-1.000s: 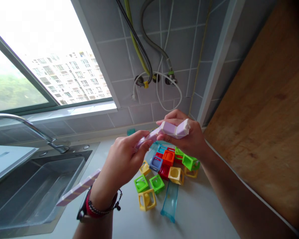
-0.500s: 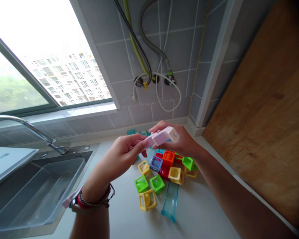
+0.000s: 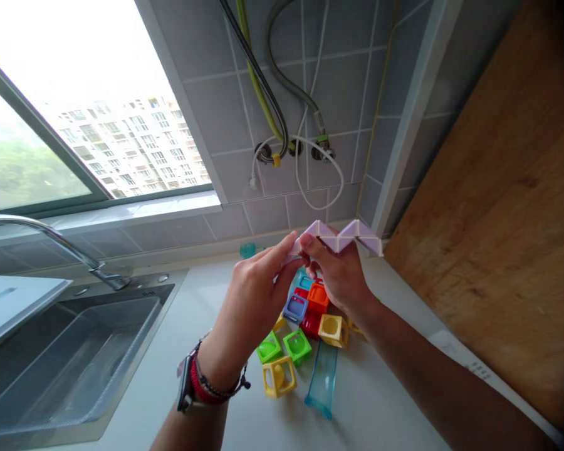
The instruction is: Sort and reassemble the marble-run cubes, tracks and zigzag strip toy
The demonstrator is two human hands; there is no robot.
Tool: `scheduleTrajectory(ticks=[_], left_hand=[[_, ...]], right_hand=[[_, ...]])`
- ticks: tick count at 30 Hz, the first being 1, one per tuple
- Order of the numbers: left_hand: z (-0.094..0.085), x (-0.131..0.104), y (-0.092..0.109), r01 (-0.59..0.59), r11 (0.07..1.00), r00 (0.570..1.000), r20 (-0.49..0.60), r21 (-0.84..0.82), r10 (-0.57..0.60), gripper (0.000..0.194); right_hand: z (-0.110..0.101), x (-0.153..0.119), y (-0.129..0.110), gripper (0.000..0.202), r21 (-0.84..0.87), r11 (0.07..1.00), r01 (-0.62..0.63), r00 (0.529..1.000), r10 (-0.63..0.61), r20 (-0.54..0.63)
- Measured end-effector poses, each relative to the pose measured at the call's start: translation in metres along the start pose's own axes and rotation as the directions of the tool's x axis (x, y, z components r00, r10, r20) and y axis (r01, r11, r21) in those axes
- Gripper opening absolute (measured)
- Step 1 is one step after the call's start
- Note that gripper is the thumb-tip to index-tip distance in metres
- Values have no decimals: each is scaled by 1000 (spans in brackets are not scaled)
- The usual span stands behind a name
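A pale lilac and white snake puzzle is held up above the counter, bent into a zigzag that extends to the right. My left hand pinches its near end between thumb and fingers. With the thumb pressed on the segments beside that, my right hand grips it too; part of the puzzle is hidden behind my fingers. Below lie several hollow toy cubes, among them an orange cube, a blue cube, a green cube and a yellow cube.
A translucent blue plastic chute lies in front of the cubes. To the left is a sink with a chrome faucet. A wooden board leans on the right. Hoses and a white cable hang on the tiled wall.
The snake puzzle went from a straighter bar to a zigzag reaching right. My left hand moved right, closer to my right hand, and both hands changed their hold.
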State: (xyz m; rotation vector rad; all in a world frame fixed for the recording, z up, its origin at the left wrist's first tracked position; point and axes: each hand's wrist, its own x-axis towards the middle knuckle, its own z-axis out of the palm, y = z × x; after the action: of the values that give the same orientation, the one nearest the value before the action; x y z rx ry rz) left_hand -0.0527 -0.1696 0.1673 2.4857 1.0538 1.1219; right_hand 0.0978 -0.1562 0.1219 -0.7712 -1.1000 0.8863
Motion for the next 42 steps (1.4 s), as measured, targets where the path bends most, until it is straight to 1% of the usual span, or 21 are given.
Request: scheduleTrajectory(ticks=[3, 5, 8, 10, 13, 15, 18, 20, 23, 24, 25, 26, 27, 28, 30, 31, 33, 34, 36, 39, 42], left_hand=[[-3, -1, 3, 10, 999, 1000, 18, 36, -11, 32], [-8, -1, 3, 24, 999, 999, 47, 44, -26, 28], [-19, -3, -1, 61, 998, 985, 159, 6, -61, 27], [-25, -3, -6, 110, 992, 956, 280, -59, -89, 29], [-31, -1, -15, 206, 964, 890, 443, -170, -112, 33], [-33, 0, -21, 258, 938, 850, 516, -230, -107, 34], [-38, 1, -29, 332, 899, 789, 606, -284, -100, 35], [-42, -1, -34, 402, 868, 728, 676, -290, -111, 37], [-43, -5, -42, 519, 806, 604, 790, -284, -111, 39], [-42, -5, -44, 550, 785, 568, 817, -285, -102, 40], [-41, -5, -47, 571, 768, 547, 832, -289, -94, 40], [-39, -4, -49, 580, 761, 548, 831, -291, -100, 41], [-36, -3, -51, 575, 765, 573, 811, -291, -122, 41], [-34, -2, -52, 553, 783, 618, 771, -286, -155, 41], [-31, 1, -52, 461, 854, 737, 640, -240, -218, 41], [-30, 2, -49, 398, 896, 794, 563, -198, -228, 41], [-29, 3, -42, 265, 961, 881, 426, -83, -206, 39], [-28, 3, -38, 206, 978, 911, 369, -21, -184, 37], [-28, 2, -29, 115, 990, 949, 286, 82, -134, 36], [-26, 0, -18, 9, 981, 970, 235, 193, -55, 33], [-22, -2, -9, -44, 951, 981, 195, 305, -17, 31]], right_hand=[[-6, 2, -8, 35, -181, 979, 95, 995, -89, 43], [-13, 5, -13, 28, -318, 924, 211, 975, -178, 130], [-23, 11, -18, 22, -383, 847, 370, 911, -249, 330], [-29, 14, -18, 20, -364, 828, 427, 858, -243, 453], [-34, 17, -17, 17, -339, 814, 472, 804, -241, 544], [-34, 16, -19, 17, -312, 807, 501, 773, -256, 580], [-33, 15, -25, 18, -262, 815, 516, 703, -229, 673], [-33, 14, -28, 18, -241, 835, 494, 654, -175, 736], [-33, 14, -29, 19, -223, 868, 444, 572, -83, 816], [-33, 14, -28, 20, -223, 876, 428, 553, -58, 831], [-33, 14, -26, 21, -233, 882, 411, 551, -37, 834], [-34, 14, -22, 22, -260, 882, 392, 577, -16, 817], [-34, 15, -19, 23, -295, 880, 371, 626, -2, 780], [-35, 16, -15, 25, -332, 879, 342, 689, 6, 725], [-35, 19, -7, 29, -370, 894, 253, 822, 3, 569], [-36, 20, -4, 30, -359, 912, 199, 873, 1, 487], [-36, 24, -2, 33, -283, 954, 95, 927, 18, 374], [-37, 25, -3, 34, -247, 968, 50, 933, 43, 358], [-37, 26, -6, 35, -212, 977, -9, 913, 95, 398], [-40, 26, -14, 34, -209, 978, -20, 875, 119, 470], [-42, 24, -16, 33, -159, 987, -32, 870, 106, 482]])
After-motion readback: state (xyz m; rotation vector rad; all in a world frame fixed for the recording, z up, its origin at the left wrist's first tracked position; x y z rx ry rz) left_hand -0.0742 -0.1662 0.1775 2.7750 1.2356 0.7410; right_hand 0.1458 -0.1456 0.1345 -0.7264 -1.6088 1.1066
